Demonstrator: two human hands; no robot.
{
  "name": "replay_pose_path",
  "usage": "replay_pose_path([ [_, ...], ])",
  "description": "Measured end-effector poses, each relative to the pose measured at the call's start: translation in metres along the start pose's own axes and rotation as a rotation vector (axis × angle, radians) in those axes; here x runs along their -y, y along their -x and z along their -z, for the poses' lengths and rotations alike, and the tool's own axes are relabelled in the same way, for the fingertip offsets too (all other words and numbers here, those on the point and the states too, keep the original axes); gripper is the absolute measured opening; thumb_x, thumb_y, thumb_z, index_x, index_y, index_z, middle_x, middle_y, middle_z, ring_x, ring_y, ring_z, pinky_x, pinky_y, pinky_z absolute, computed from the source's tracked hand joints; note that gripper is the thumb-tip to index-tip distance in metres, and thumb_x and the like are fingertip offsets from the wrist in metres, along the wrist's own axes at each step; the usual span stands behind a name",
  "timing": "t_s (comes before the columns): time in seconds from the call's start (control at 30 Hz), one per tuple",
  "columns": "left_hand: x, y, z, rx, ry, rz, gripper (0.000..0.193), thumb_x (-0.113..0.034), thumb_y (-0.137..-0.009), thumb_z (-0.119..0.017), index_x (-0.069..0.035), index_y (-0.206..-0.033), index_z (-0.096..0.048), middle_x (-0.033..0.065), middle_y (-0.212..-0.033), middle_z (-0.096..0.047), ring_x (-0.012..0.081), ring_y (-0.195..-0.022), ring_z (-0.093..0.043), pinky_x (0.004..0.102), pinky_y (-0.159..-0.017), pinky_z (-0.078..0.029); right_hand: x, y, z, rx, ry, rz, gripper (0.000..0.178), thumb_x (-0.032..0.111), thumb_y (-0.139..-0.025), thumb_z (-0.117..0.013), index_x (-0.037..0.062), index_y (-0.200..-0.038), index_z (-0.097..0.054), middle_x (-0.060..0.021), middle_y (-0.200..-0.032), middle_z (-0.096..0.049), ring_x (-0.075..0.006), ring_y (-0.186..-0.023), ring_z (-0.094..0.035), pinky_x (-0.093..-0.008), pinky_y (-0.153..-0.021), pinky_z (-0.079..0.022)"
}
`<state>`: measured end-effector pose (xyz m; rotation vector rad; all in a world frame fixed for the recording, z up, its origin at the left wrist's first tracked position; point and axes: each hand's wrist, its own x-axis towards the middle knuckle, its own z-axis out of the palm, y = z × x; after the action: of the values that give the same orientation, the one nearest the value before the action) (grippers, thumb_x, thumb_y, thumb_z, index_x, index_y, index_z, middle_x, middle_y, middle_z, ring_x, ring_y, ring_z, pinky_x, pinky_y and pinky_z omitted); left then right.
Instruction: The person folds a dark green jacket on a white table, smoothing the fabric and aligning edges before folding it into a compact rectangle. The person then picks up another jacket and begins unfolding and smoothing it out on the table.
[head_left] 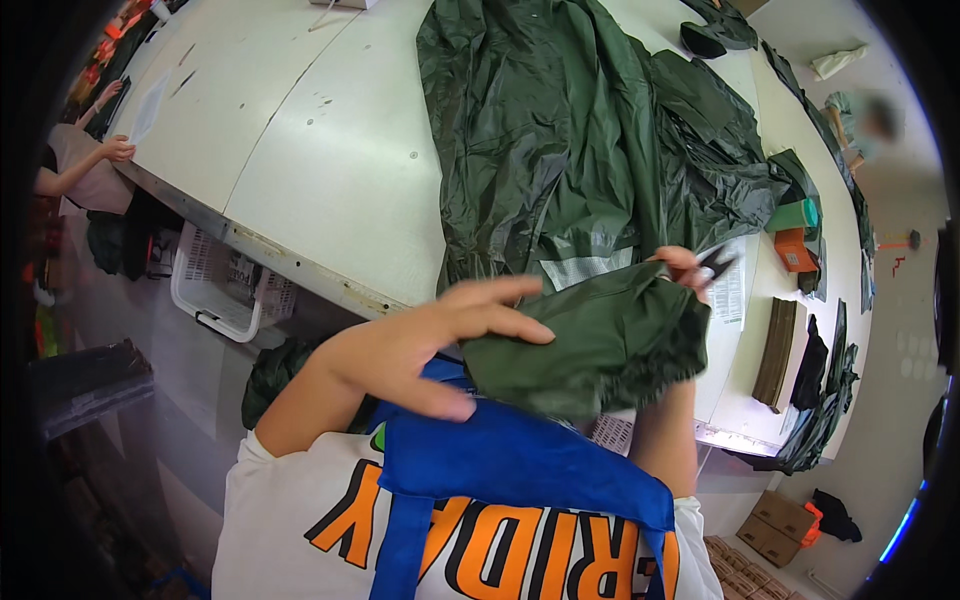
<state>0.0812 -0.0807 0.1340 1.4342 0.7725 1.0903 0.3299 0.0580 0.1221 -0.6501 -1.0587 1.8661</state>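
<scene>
My left hand is stretched out with its fingers apart, slightly blurred, at the left end of a dark green fabric piece. This piece has a gathered edge on its right side and hangs in front of my right forearm. At its upper right corner, my right hand is closed, with dark pointed thread snips sticking out of it. Part of that hand is hidden behind the cloth. A large dark green rainwear garment lies crumpled on the white table just beyond my hands.
A white plastic basket stands under the table edge at left. Toward the right lie a green roll, an orange box and a stack of brown strips. One person works at far left, another at far right.
</scene>
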Motion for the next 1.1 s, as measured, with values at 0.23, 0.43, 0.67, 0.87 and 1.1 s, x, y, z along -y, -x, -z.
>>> replay_pose_path([
  [0.23, -0.036, -0.005, -0.018, -0.137, 0.040, 0.138, 0.050, -0.010, -0.077, -0.076, -0.003, -0.118, -0.048, 0.0093, -0.112, -0.055, 0.0182, -0.104, -0.055, 0.0292, -0.092, -0.041, 0.015, -0.002, -0.043, 0.016, 0.475, 0.171, 0.030, -0.001, -0.082, -0.067, -0.0033, -0.111, -0.058, -0.0040, -0.087, -0.062, -0.0102, -0.078, -0.058, -0.0219, -0.072, -0.045],
  [0.43, -0.021, -0.006, -0.012, -0.495, -0.696, -0.163, 0.030, 0.013, -0.062, -0.062, -0.009, -0.081, -0.068, 0.0072, -0.079, -0.053, 0.0207, -0.066, -0.051, 0.0290, -0.054, -0.040, 0.018, -0.007, -0.035, 0.362, 0.485, -0.299, 0.053, 0.023, -0.064, -0.088, -0.0022, -0.099, -0.058, 0.0025, -0.076, -0.055, -0.0059, -0.071, -0.051, -0.0198, -0.065, -0.039],
  [0.67, -0.002, -0.015, -0.037, -0.299, -0.774, -0.189, 0.025, -0.004, -0.067, -0.072, -0.011, -0.092, -0.070, 0.0103, -0.091, -0.051, 0.0272, -0.084, -0.053, 0.0326, -0.072, -0.044, -0.031, -0.031, -0.036, -0.128, 0.887, 0.308, 0.022, -0.002, -0.075, -0.066, 0.0027, -0.072, -0.045, 0.0016, -0.066, -0.041, -0.0065, -0.064, -0.035, -0.0234, -0.057, -0.032],
  [0.87, 0.021, -0.007, -0.011, -0.574, -1.113, 0.020, 0.042, 0.004, -0.065, -0.068, 0.003, -0.106, -0.061, 0.0192, -0.104, -0.049, 0.0365, -0.097, -0.052, 0.0392, -0.082, -0.047, -0.042, -0.018, -0.060, -0.094, 0.509, 0.196, 0.016, -0.003, -0.082, -0.063, 0.0042, -0.078, -0.048, 0.0030, -0.068, -0.045, -0.0049, -0.062, -0.039, -0.0208, -0.055, -0.033],
  [1.1, 0.021, 0.024, 0.019, -0.899, -0.988, 0.192, 0.037, 0.006, -0.074, -0.056, -0.002, -0.109, -0.060, 0.0161, -0.088, -0.054, 0.0368, -0.077, -0.057, 0.0396, -0.066, -0.048, -0.072, 0.015, -0.085, 0.359, 0.530, -0.107, 0.015, 0.016, -0.098, -0.054, 0.0017, -0.101, -0.056, -0.0019, -0.071, -0.053, -0.0087, -0.059, -0.045, -0.0235, -0.056, -0.041],
])
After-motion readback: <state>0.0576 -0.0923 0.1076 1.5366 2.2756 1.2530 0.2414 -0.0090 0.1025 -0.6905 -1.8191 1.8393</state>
